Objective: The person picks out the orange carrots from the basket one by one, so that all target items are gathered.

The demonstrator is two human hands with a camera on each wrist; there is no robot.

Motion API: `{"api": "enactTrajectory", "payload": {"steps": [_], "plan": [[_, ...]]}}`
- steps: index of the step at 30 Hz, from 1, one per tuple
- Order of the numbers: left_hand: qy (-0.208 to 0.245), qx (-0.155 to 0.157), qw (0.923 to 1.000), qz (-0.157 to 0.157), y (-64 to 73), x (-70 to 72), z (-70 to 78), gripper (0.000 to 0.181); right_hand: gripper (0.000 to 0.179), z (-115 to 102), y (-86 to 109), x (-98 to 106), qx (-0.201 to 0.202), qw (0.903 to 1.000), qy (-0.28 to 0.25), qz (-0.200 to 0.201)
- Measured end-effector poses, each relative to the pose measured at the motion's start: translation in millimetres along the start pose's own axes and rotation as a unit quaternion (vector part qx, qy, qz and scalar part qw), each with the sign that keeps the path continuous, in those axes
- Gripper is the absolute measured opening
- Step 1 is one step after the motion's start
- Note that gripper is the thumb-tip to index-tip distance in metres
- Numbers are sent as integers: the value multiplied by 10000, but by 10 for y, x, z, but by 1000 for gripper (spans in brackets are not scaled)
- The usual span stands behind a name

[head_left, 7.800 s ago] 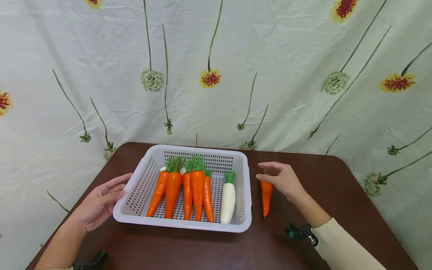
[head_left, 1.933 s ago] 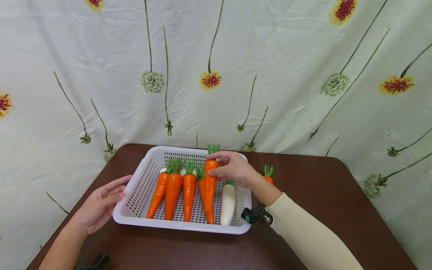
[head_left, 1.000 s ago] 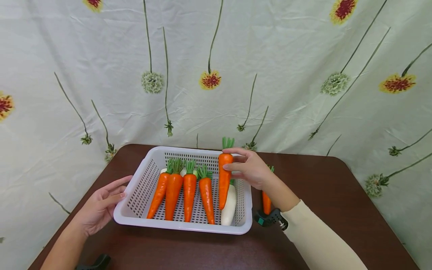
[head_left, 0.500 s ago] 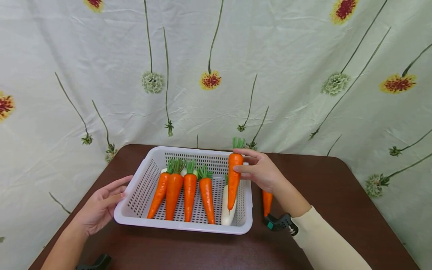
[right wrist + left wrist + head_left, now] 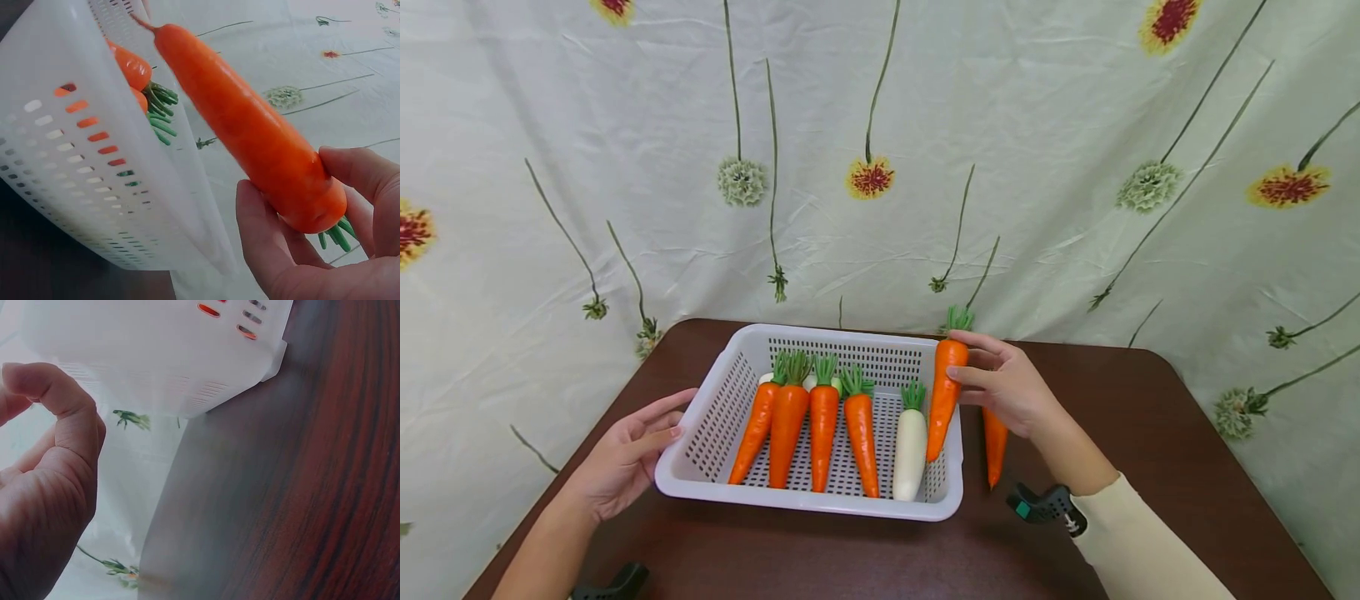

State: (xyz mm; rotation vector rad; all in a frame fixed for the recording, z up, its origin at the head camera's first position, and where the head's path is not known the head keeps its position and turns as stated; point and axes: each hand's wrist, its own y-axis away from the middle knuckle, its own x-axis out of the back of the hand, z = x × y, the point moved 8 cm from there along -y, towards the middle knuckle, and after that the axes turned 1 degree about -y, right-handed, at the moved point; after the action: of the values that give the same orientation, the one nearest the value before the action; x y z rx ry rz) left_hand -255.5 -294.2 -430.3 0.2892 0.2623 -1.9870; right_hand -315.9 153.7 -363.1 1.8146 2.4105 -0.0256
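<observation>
Tabletop edge (image 5: 1060, 351) behind basket (image 5: 808, 501), left hand (image 5: 625, 461) loose at rim (image 5: 706, 385), carrot (image 5: 946, 393) in right hand (image 5: 1009, 388)

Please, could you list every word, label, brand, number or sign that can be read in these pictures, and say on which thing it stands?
No text can be read in any view.
Black device by the right hand: a small white mark, too small to read.
Basket, carrots and white radish: no lettering visible.
Cloth: printed flowers and stems, no writing seen.
</observation>
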Motion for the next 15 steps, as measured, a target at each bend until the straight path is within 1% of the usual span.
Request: {"api": "enactTrajectory", "payload": {"steps": [7, 15], "plan": [[-5, -29, 10000, -16, -3, -5, -3, 51, 56, 11, 45, 148, 138, 9996, -158, 166], [-119, -34, 9999, 52, -4, 12, -8, 51, 55, 41, 114, 342, 236, 9991, -185, 290]]}}
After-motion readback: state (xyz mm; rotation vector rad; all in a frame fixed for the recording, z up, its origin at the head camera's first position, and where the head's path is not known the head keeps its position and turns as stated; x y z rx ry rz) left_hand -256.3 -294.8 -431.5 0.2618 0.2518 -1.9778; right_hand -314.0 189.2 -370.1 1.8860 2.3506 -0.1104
